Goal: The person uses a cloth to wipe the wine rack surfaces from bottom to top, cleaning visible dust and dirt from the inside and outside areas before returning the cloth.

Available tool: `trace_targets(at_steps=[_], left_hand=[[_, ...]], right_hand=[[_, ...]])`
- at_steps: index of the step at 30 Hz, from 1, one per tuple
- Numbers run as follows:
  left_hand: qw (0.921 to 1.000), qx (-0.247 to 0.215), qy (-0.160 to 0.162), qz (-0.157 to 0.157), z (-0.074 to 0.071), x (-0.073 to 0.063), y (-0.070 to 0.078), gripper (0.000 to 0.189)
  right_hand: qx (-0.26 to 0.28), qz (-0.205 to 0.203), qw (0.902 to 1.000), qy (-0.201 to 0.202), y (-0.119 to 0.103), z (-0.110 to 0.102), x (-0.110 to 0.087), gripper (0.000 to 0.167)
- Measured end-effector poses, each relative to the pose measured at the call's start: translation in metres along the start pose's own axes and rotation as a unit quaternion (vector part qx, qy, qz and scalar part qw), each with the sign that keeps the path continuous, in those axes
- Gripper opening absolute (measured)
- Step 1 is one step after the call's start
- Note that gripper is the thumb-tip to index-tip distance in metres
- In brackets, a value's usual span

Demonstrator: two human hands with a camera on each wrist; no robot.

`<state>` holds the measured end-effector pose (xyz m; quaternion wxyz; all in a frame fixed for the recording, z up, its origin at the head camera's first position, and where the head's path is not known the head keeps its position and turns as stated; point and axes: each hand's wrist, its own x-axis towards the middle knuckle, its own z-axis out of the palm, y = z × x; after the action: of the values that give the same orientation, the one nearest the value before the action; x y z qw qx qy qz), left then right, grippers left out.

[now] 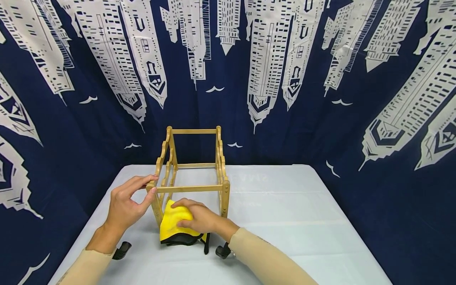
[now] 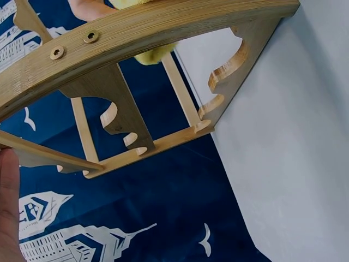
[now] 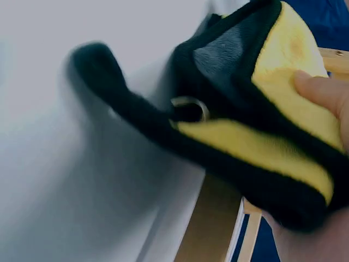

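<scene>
A wooden rack (image 1: 196,189) with scalloped side rails stands on the table. My left hand (image 1: 125,200) grips its near left top corner between thumb and fingers; in the left wrist view only part of that hand (image 2: 8,207) shows beside a rail. My right hand (image 1: 199,217) holds a yellow cloth (image 1: 174,221) with black edging against the rack's near end. Seen from the right wrist, the cloth (image 3: 294,43) is folded over, with a grey patch, a dark strap-like end and a small ring-like piece, all somewhat blurred. Some of the right fingers are hidden by the cloth.
The rack stands on a white-covered table (image 1: 285,221). Behind and beside it hangs a dark blue curtain (image 1: 199,114) printed with white buildings and birds. Black pieces (image 1: 122,250) sit at both wrists.
</scene>
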<state>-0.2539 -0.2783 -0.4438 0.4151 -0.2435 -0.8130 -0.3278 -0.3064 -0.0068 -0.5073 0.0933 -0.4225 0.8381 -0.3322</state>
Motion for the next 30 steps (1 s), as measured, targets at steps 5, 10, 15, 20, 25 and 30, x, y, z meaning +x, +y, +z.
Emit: trace_targets(at_steps=[5, 10, 15, 20, 25, 30], left_hand=[[0.9998, -0.007, 0.016, 0.011, 0.000, -0.001, 0.001, 0.042], [0.9993, -0.019, 0.026, 0.017, 0.001, 0.001, 0.002, 0.045], [0.9990, -0.026, 0.033, 0.016, 0.003, 0.000, 0.002, 0.045], [0.9995, -0.017, 0.024, 0.008, 0.000, -0.002, 0.002, 0.045], [0.9997, -0.020, 0.005, 0.010, -0.004, 0.000, 0.002, 0.049], [0.9984, -0.044, -0.035, 0.003, -0.011, 0.004, 0.000, 0.052]], right_hand=[[-0.105, 0.033, 0.9939, -0.003, -0.006, 0.009, 0.005, 0.065], [-0.208, 0.042, 0.9770, 0.017, -0.010, 0.019, 0.005, 0.069], [-0.235, 0.010, 0.9699, 0.063, -0.007, 0.029, 0.003, 0.053], [-0.236, -0.016, 0.9658, 0.106, -0.006, 0.036, 0.003, 0.044], [-0.242, -0.041, 0.9601, 0.134, -0.007, 0.038, 0.004, 0.039], [-0.230, -0.072, 0.9543, 0.177, -0.008, 0.038, 0.002, 0.038]])
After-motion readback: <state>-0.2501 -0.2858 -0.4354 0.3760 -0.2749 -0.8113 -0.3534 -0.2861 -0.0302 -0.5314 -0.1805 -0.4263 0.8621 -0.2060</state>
